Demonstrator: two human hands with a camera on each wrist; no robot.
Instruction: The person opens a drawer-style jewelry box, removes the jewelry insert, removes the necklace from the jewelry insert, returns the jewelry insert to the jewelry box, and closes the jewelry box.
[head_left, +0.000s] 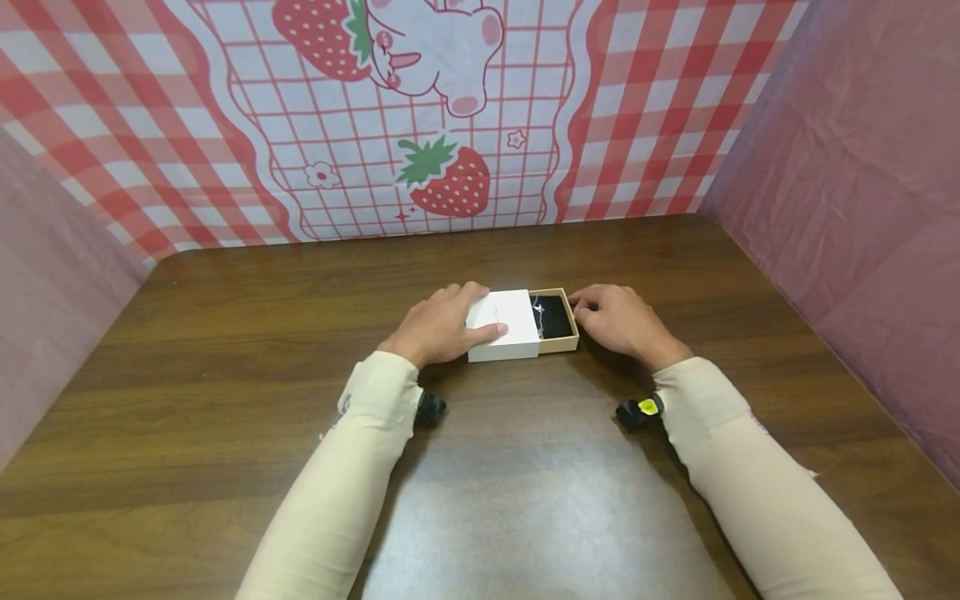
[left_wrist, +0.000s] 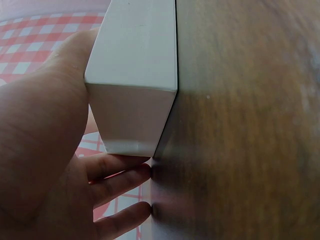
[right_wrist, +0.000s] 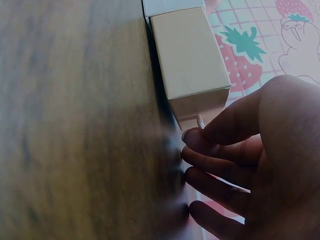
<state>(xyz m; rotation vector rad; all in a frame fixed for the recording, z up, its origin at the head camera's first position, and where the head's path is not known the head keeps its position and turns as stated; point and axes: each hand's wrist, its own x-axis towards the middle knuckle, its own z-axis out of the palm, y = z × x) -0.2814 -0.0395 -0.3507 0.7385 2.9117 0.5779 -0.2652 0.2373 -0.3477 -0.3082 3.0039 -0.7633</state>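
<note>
A white slide-out box lies on the table, its white sleeve [head_left: 504, 321] covering the left part. From the sleeve's right end sticks out a tan cardboard drawer [head_left: 561, 345]. Inside the drawer, a silver chain [head_left: 539, 310] with a small pendant rests on a black pad [head_left: 556, 317]. My left hand [head_left: 442, 323] grips the sleeve from the left, thumb across its top and fingers around the far side and end. At the drawer's right end, my right hand [head_left: 618, 317] pinches a small pull tab [right_wrist: 200, 121] between thumb and index finger; its other fingertips rest on the table.
The brown wooden table [head_left: 525, 483] runs back to a red-and-white checked cloth [head_left: 652, 108] with strawberry prints. Pink cloth [head_left: 847, 208] hangs along the right side. Both wrists wear small black cameras [head_left: 637, 412].
</note>
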